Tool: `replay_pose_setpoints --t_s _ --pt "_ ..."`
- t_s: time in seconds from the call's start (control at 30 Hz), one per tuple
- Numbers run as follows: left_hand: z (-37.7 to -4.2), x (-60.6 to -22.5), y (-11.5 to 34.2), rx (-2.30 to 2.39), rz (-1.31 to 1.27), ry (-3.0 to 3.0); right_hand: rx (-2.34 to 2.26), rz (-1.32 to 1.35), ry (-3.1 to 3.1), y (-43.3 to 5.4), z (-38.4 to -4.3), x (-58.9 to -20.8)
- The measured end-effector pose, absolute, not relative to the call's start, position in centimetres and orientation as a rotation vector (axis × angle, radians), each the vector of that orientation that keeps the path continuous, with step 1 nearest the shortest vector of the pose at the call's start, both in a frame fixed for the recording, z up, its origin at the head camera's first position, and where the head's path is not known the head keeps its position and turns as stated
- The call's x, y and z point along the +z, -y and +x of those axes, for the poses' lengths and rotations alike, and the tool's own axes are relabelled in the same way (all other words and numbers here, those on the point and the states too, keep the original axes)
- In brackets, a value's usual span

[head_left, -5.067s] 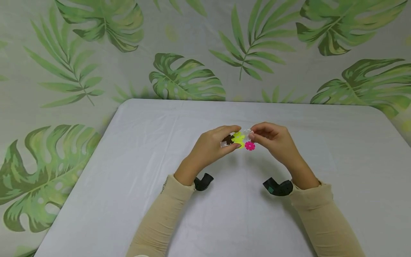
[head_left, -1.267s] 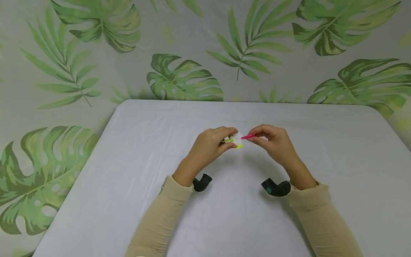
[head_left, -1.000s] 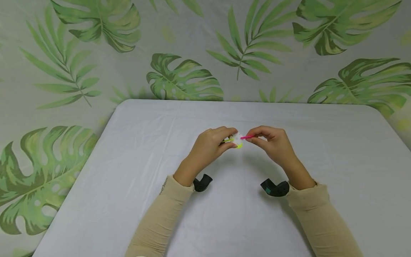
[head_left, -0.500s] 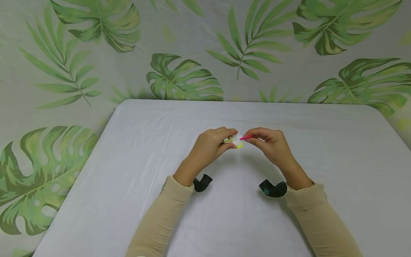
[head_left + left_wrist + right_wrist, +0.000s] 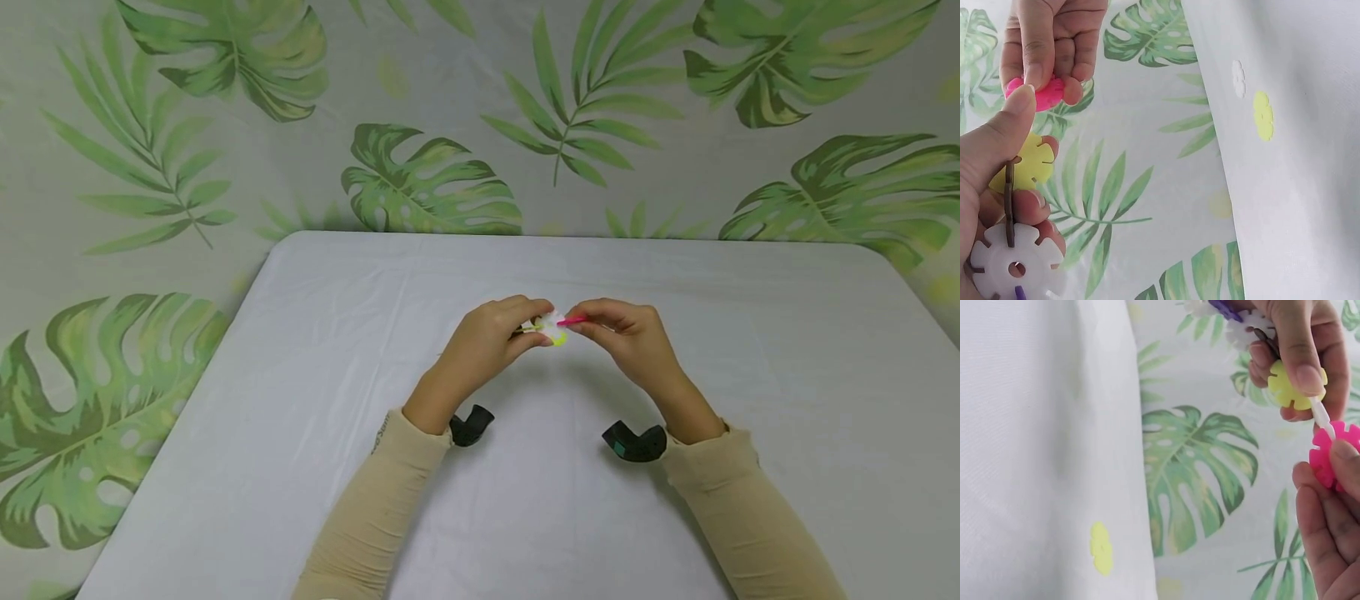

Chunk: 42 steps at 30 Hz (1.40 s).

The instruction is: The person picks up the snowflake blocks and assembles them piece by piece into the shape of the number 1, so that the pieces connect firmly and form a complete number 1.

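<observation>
Near the far middle of the table, my left hand holds a chain of notched plastic discs. In the left wrist view, a yellow disc sits under its thumb, joined to a brown disc and a white disc. Farther along are a purple disc and another white disc. My right hand pinches a pink disc between thumb and fingers. At the chain's end, an edge-on white disc meets the pink disc's rim; the right thumb covers part of the pink disc.
On the white-covered table lie a loose yellow disc and a loose white disc. A leaf-patterned cloth hangs behind the table's far edge. Black wrist cameras stick out beneath both wrists.
Five seconds ago the right fingers were at a white disc, with the pink disc below them; now they hold the pink one. The chain has turned. Lately the right hand has shifted slightly left.
</observation>
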<state>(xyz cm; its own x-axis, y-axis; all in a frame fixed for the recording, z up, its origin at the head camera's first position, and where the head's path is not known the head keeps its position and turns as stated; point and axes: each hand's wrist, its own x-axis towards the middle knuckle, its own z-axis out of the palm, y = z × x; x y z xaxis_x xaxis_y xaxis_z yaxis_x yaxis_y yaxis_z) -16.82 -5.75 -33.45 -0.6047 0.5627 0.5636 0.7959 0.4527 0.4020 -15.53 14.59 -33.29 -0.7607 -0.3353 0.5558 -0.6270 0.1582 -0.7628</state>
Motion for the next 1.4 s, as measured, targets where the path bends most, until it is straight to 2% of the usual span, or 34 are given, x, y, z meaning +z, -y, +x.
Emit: replay_pose_setpoints --t_s 0.37,1.1,1.4 --pt "-16.7 -33.2 5.7 -1.005 -1.099 2.446 1.661 1.004 2.182 -15.9 -16.7 -34.5" --pt "-16.4 -33.0 5.5 -0.836 -1.139 2.432 1.832 0.817 2.264 -15.4 -16.0 -34.2" --pt "-16.2 -33.3 5.1 -0.826 -1.164 2.442 1.934 0.87 2.267 -14.7 -15.9 -34.5"
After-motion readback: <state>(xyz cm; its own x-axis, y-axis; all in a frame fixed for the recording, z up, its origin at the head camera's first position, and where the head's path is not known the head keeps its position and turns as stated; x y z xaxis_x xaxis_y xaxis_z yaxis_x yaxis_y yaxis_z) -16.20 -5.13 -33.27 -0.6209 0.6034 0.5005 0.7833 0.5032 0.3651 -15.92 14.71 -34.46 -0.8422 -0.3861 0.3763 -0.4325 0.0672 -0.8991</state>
